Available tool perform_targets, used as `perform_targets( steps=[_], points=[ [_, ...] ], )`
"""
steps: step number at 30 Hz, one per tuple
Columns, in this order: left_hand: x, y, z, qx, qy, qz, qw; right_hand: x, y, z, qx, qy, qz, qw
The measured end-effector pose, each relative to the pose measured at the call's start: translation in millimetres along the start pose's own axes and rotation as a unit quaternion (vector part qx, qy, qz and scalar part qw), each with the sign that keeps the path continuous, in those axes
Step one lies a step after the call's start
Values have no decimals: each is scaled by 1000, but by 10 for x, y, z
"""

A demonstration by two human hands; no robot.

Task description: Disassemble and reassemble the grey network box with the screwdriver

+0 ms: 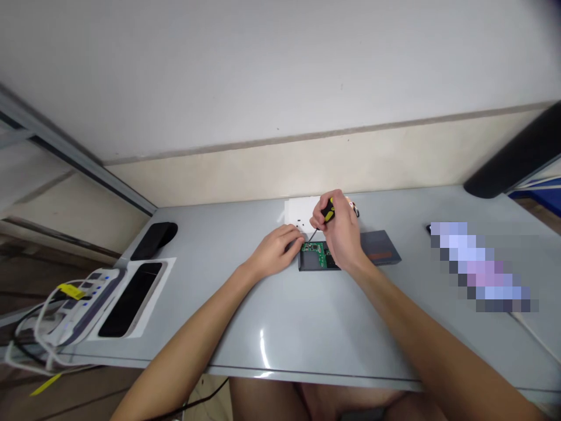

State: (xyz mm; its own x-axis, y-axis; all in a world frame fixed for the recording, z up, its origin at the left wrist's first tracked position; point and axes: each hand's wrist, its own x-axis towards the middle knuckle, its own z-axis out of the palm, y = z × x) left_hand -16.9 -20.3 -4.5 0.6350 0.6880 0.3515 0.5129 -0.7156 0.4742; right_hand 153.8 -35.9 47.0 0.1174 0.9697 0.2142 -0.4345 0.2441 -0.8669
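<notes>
A: From the head view, where do we find the circuit board (322, 254)?

B: We see it inside an open dark casing (309, 261) on the grey worktop (236, 234), partly hidden by our right hand (344, 231).

A: How would it handle?

B: We judge it light and stiff but fragile, so we'd best hold the casing by its rim and keep our fingers off the components. The casing looks smooth and might slide.

A: And our grip?

B: Our right one is closed round a black-and-yellow screwdriver (328, 210), above the board's far side, its shaft slanting towards the board's far left corner; whether the tip touches is too small to tell. Our left hand (279, 247) rests just left of the board, fingers together by the casing's edge; whether they pinch anything, we cannot tell.

A: Anything beyond the board?

B: A white sheet (302, 207), with small dark pieces (298, 220) on it.
</notes>
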Motion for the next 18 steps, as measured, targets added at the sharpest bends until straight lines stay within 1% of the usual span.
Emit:
perform_targets(
  steps=[11,18],
  points=[
    [3,24,-15,3,-4,-5,1000,-19,11,-17,11,-13,-2,1000],
    [3,21,-14,-2,-5,-4,1000,-5,10,-23,0,2,-5,1000]
  ],
)
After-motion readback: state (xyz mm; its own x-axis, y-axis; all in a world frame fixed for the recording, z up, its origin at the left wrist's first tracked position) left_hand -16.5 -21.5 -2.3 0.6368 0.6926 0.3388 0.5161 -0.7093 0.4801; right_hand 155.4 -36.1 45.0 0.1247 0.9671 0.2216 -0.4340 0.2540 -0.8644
